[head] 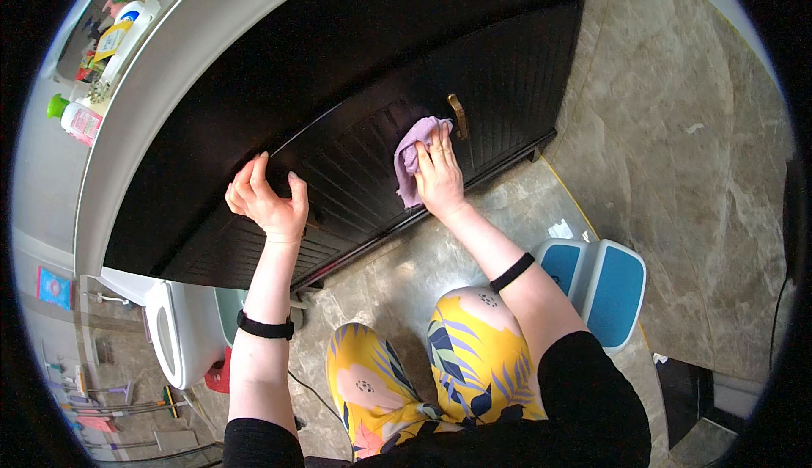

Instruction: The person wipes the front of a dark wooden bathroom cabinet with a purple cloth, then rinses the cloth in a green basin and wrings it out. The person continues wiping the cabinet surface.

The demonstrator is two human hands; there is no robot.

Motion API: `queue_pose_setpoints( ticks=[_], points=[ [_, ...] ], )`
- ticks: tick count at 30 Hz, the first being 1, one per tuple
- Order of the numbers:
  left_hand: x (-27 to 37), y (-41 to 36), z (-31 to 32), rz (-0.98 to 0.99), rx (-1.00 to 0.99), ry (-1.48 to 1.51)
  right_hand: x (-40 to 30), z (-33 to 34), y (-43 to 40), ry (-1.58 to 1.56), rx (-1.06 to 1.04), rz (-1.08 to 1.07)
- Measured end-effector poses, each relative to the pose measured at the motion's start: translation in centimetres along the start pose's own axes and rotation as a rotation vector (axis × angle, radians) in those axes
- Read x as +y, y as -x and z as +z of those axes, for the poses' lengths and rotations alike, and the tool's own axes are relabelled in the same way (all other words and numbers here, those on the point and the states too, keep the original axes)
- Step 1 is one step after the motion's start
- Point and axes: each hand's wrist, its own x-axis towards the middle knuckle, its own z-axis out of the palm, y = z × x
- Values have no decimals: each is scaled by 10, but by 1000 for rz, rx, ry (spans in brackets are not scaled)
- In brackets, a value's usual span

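Note:
My right hand (441, 179) presses a bunched purple cloth (411, 157) flat against the grooved door of a black cabinet (355, 169). A brass-coloured handle (457, 116) is just beyond the cloth, on the panel to its right. My left hand (269, 201) is raised at the cabinet front, fingers curled and thumb held apart, with no object in it. Its fingertips are at the edge above the grooved doors; whether they hook over that edge cannot be told. Part of another handle shows beside the left wrist.
A pale countertop (136, 125) borders the cabinet, with pump bottles (82, 122) beyond it. A blue-and-white step stool (612, 293) stands right of my knees, near the marble-patterned wall (685, 150). At left are a white toilet (184, 335), a red object (219, 373) and several long-handled cleaning tools (120, 409).

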Motion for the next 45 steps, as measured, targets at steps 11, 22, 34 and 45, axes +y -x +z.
queue_pose_setpoints(
  ticks=[11,22,34,45],
  points=[
    [-1,1,0,6,4,10,2,-20,-2,1,-57,4],
    [-1,1,-4,9,-27,8,-19,-4,-15,31,-63,158],
    [0,1,-8,34,-49,26,-9,-13,-28,-149,24,344],
    [3,-1,-10,25,-33,43,21,-45,34,-264,-165,482]
  ],
)
